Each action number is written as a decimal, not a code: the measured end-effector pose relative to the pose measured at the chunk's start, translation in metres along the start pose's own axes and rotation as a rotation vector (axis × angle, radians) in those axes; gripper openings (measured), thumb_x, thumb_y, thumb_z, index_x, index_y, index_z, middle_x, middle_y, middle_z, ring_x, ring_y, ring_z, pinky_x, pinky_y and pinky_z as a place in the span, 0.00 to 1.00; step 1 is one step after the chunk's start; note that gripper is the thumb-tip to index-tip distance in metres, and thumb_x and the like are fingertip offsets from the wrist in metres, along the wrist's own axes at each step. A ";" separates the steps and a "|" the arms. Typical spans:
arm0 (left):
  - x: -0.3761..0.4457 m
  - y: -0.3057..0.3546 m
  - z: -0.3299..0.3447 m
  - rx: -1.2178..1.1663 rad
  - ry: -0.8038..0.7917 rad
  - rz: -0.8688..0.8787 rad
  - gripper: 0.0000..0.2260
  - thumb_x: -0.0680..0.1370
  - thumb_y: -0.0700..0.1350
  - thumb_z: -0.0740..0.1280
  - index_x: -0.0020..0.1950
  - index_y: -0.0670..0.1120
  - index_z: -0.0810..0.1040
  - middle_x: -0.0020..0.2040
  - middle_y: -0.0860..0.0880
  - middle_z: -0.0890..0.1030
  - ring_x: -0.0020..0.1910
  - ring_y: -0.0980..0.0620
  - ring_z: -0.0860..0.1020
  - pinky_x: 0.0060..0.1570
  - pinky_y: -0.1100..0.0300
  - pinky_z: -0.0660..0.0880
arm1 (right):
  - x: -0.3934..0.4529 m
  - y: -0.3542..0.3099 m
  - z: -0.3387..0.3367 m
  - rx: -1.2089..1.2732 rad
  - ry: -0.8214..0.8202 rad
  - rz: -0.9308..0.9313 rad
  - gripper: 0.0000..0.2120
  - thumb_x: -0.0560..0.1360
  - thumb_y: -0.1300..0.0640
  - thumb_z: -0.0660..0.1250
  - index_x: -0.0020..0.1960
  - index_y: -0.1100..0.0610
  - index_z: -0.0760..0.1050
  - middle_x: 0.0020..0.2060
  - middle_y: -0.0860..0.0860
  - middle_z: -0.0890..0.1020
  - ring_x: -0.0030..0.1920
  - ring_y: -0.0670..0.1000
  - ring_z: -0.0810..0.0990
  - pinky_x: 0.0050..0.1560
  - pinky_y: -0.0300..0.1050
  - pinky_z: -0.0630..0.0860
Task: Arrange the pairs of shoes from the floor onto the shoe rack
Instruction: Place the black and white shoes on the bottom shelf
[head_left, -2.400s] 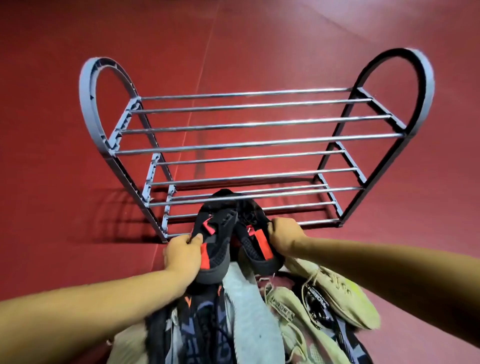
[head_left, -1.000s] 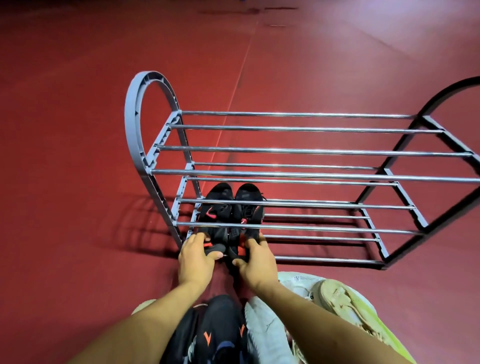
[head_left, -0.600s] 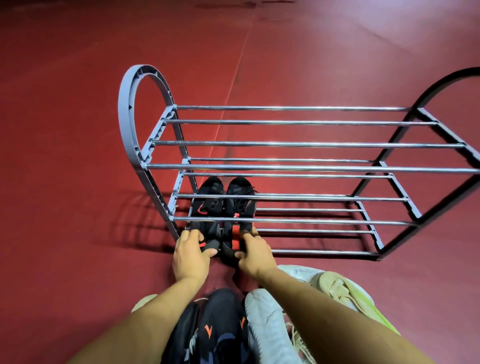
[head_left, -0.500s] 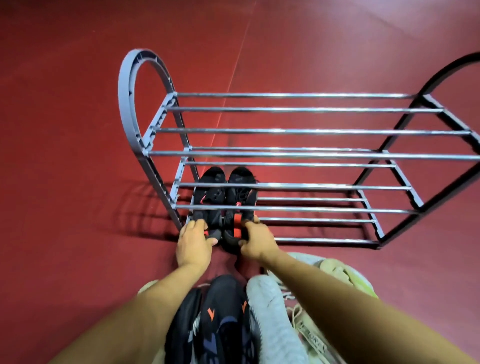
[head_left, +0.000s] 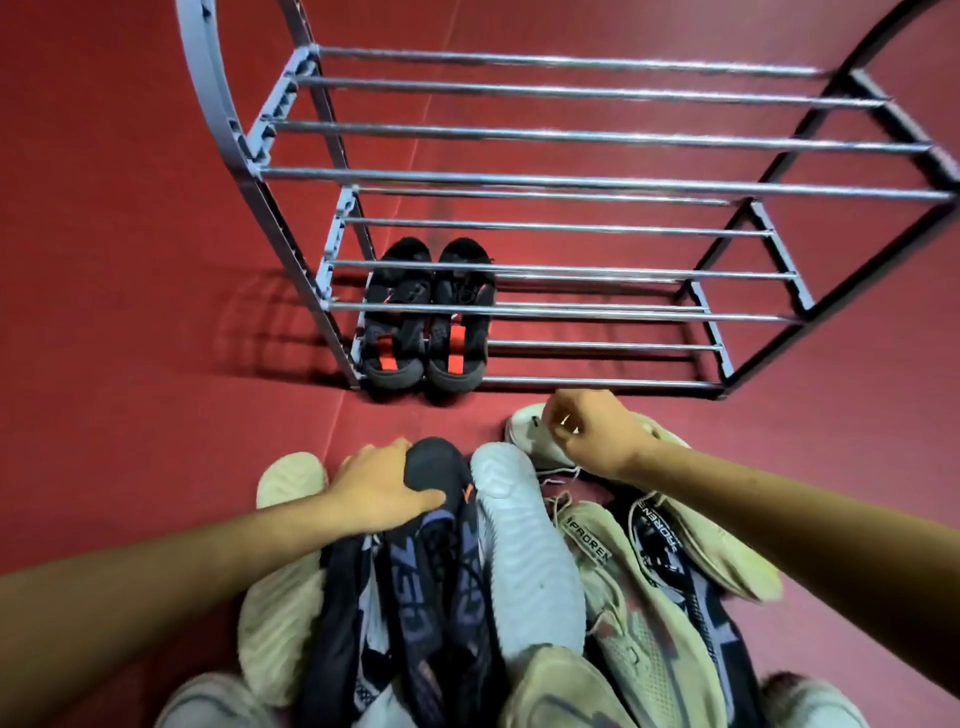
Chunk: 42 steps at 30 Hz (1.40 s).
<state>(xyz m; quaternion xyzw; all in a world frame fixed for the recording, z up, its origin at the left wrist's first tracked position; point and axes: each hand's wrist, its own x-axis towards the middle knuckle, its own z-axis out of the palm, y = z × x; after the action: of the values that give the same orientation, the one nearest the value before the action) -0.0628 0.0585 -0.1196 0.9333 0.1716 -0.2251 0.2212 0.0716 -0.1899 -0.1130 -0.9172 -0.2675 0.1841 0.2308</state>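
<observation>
Resting on the rack: black pair; left hand grips sneaker, right hand unclear.

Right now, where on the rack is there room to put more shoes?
The bottom shelf is bare to the right of the black pair, up to the dark end frame. The middle shelf and top shelf are bare all along. It is crowded on the floor in front: the shoe pile, where the left hand grips a dark shoe.

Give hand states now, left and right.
Left hand: grips the black sneaker at its toe.
Right hand: fingers curled over a cream shoe; grip cannot be told.
</observation>
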 end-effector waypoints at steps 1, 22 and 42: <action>-0.002 0.006 -0.003 -0.070 0.029 -0.015 0.18 0.72 0.59 0.72 0.53 0.50 0.75 0.49 0.49 0.82 0.51 0.44 0.80 0.49 0.52 0.76 | -0.005 -0.003 0.000 0.006 -0.006 -0.005 0.06 0.73 0.59 0.67 0.42 0.48 0.79 0.37 0.43 0.82 0.39 0.48 0.82 0.43 0.46 0.80; -0.005 0.035 -0.075 -0.267 0.018 0.051 0.31 0.74 0.72 0.59 0.49 0.43 0.78 0.53 0.47 0.83 0.55 0.45 0.80 0.54 0.53 0.73 | -0.051 -0.042 -0.024 0.994 -0.029 0.300 0.04 0.83 0.61 0.62 0.50 0.56 0.75 0.39 0.53 0.84 0.36 0.52 0.83 0.34 0.43 0.68; -0.018 -0.010 -0.124 -0.562 0.402 0.027 0.07 0.67 0.43 0.62 0.44 0.48 0.73 0.38 0.48 0.76 0.36 0.47 0.73 0.38 0.53 0.69 | -0.006 -0.015 -0.022 0.882 -0.147 0.343 0.12 0.86 0.50 0.53 0.58 0.55 0.71 0.41 0.52 0.79 0.35 0.50 0.76 0.35 0.43 0.72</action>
<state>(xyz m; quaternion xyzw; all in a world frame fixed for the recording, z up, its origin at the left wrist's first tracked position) -0.0393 0.1235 -0.0151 0.8636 0.2549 0.0224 0.4344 0.0712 -0.1887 -0.0856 -0.7474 -0.0241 0.3797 0.5447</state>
